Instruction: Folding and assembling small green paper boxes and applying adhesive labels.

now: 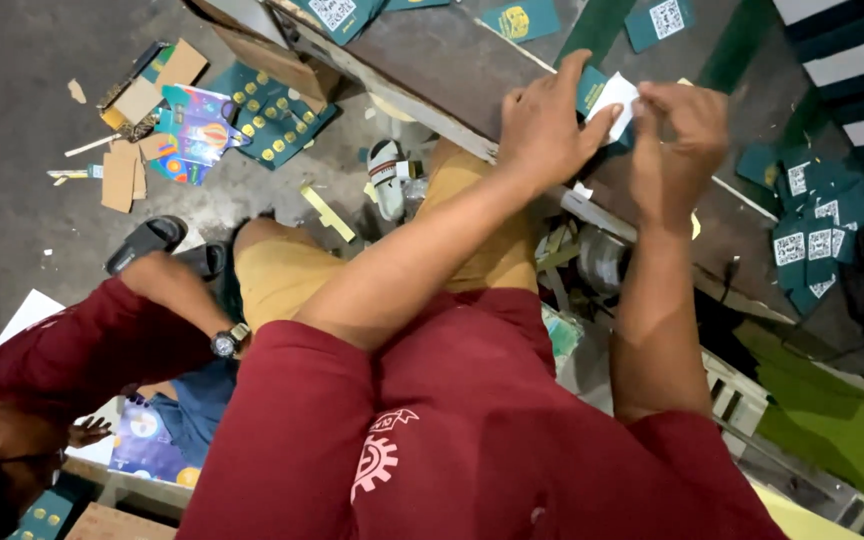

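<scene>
The left hand (544, 122) and right hand (680, 140) both pinch a small white label (616, 98) over a green card (592, 88) on the tabletop (452, 70); seemingly mid-sticking; pressing it flat calls for careful alignment.

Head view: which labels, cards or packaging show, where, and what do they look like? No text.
White label: small white rectangle, pinched between left hand and right hand over a teal card.
Teal cards: heap at right, each with a white square code patch.
Teal sheet: floor, upper left, rows of gold dots.
Colourful printed sheet: floor, beside it.
Cardboard scraps: brown, far left.
</scene>
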